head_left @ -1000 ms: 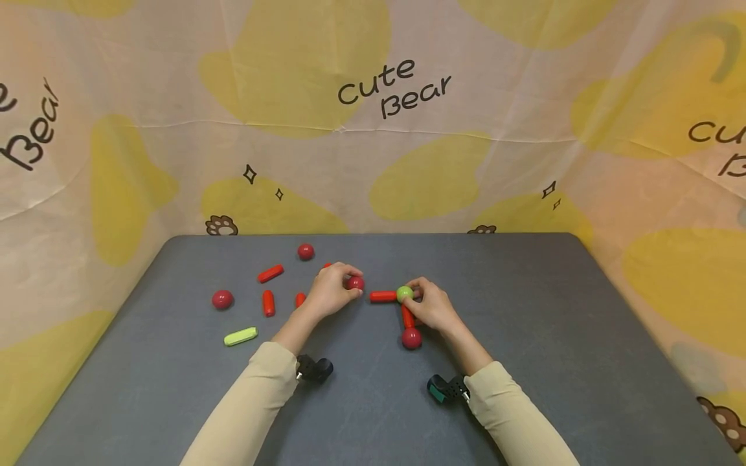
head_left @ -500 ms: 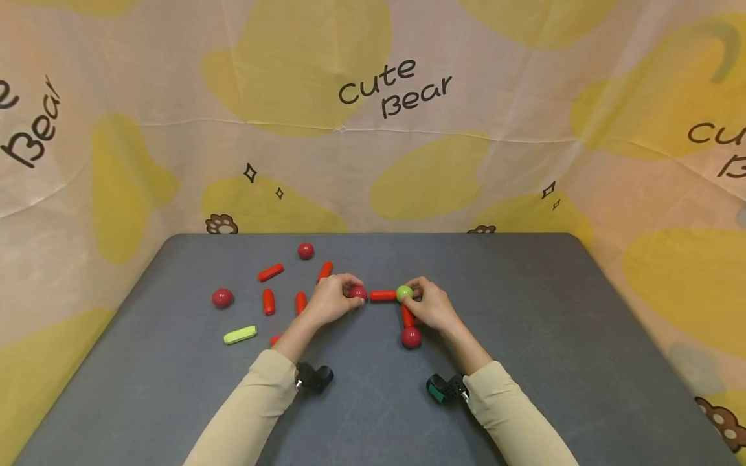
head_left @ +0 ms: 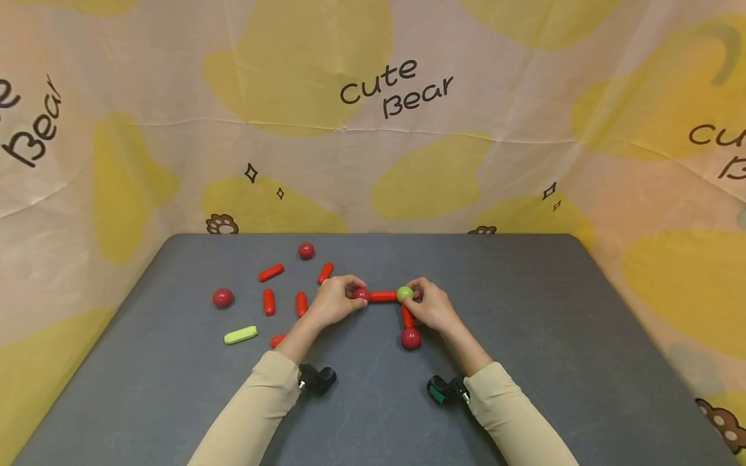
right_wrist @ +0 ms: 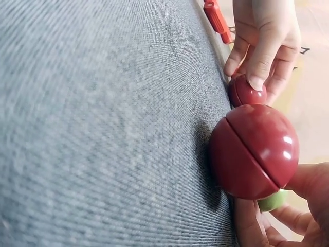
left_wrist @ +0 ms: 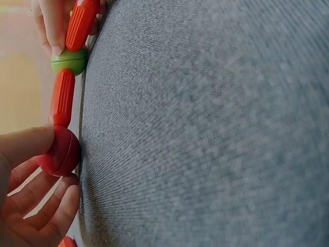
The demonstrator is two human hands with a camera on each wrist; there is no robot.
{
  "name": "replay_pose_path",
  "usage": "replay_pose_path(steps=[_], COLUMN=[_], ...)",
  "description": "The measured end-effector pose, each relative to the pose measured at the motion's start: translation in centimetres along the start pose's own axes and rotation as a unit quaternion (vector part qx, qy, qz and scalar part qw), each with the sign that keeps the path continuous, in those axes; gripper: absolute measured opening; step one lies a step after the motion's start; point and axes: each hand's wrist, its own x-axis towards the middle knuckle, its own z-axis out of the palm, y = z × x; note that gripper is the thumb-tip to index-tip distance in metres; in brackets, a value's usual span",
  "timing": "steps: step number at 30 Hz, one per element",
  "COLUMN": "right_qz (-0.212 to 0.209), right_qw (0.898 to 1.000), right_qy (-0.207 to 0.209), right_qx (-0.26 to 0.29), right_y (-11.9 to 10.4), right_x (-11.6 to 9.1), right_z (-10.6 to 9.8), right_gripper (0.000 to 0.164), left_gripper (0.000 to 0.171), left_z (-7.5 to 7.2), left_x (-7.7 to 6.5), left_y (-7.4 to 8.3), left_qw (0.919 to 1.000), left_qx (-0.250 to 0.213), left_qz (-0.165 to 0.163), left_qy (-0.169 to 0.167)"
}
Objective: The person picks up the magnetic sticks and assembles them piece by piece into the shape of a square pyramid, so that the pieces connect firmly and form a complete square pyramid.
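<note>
My left hand (head_left: 334,300) pinches a red ball (left_wrist: 62,152) between thumb and fingers. The ball touches the left end of a red rod (head_left: 383,296). That rod's other end meets a green ball (head_left: 405,294), which my right hand (head_left: 434,305) pinches. From the green ball a second red rod (head_left: 407,316) runs toward the person, ending in another red ball (head_left: 410,338). In the right wrist view this near red ball (right_wrist: 254,152) covers most of the green ball and both rods.
Left of the hands lie several loose red rods (head_left: 269,302), a yellow-green rod (head_left: 241,334) and two red balls (head_left: 222,298) (head_left: 305,251). All rest on a grey table (head_left: 524,310). A patterned cloth (head_left: 431,175) hangs behind it.
My left hand has moved right and slightly nearer with the red ball, from apart to touching the red rod's end. The right hand keeps its place on the green ball.
</note>
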Motion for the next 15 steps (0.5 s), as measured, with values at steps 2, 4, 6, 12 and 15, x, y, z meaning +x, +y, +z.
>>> replay_pose_path(steps=[2, 4, 6, 12, 15], right_qz=[-0.004, -0.004, 0.0, 0.009, 0.015], right_qw=[1.0, 1.0, 1.0, 1.0, 1.0], right_qy=[0.001, 0.003, 0.006, 0.008, 0.005], right_qx=[-0.004, -0.006, -0.008, -0.007, 0.0], right_y=[0.1, 0.1, 0.0, -0.1, -0.2], right_x=[0.0, 0.0, 0.0, -0.2, -0.2], right_z=[0.0, 0.0, 0.0, -0.1, -0.1], right_gripper=[0.031, 0.031, 0.031, 0.03, 0.03], left_gripper=[0.027, 0.027, 0.027, 0.024, 0.023], left_z=[0.0, -0.1, -0.2, -0.8, -1.0], left_x=[0.0, -0.1, -0.2, -0.9, -1.3], left_y=[0.0, -0.1, 0.0, 0.4, 0.8], left_qw=[1.0, 0.9999, 0.9999, 0.9998, 0.9997], left_qx=[0.002, 0.005, 0.005, -0.005, -0.006], left_qz=[0.003, 0.008, 0.009, 0.01, 0.02], left_qy=[0.001, 0.005, 0.011, 0.019, 0.012])
